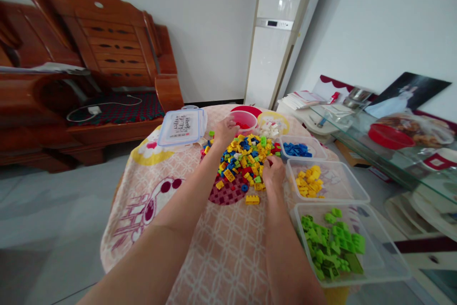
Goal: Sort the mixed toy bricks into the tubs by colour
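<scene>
Grip contents unclear, left hand (225,131) at pink bowl's (248,116) rim, right hand (274,172) curled at toy-brick pile (246,155), clear tubs (378,233) flanking right, nearest yellow brick (252,200) lengthwise left-to-right.

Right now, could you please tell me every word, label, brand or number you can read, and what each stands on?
No text is readable.
Blue-edged lid: rows of dark characters, too blurred to read.
Control panel on the tall white appliance: any markings are too small.
</scene>
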Tool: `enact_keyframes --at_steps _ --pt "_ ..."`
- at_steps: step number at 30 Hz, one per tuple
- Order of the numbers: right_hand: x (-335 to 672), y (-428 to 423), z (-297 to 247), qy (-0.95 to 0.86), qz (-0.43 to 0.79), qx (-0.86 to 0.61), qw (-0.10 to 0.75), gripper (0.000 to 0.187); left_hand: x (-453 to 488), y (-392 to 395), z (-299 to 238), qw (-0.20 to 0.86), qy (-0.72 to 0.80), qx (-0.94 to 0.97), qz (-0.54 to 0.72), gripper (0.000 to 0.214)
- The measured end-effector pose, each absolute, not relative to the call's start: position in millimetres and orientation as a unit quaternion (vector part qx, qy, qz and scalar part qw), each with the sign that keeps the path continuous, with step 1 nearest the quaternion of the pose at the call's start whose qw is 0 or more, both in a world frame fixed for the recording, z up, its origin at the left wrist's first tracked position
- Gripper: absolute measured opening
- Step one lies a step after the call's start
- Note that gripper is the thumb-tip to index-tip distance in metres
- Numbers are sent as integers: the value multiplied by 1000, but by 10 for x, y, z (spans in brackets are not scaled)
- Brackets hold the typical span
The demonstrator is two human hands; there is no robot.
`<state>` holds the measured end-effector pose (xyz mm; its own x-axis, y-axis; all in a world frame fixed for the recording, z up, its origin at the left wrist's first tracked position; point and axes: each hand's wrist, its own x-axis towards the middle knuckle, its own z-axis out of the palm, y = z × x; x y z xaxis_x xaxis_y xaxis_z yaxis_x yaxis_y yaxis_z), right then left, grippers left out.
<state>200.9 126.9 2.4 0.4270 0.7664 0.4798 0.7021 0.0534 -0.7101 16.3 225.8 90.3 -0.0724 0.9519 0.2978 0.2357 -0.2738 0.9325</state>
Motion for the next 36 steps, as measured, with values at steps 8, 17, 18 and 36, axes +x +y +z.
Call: enact_keyframes --at_steps 8,17,18,36 --pt "1985 1214 70 -548 26 -686 478 18 173 1451 953 199 495 825 187 16" --pt "1988 1213 59 -548 23 -684 481 18 332 1219 789 81 538 838 29 26" --pt "1988 1215 58 -547 23 -685 480 18 329 1222 765 84 537 839 32 24" --pt "1972 1194 70 -549 20 -693 468 20 54 1383 841 238 506 785 265 10"
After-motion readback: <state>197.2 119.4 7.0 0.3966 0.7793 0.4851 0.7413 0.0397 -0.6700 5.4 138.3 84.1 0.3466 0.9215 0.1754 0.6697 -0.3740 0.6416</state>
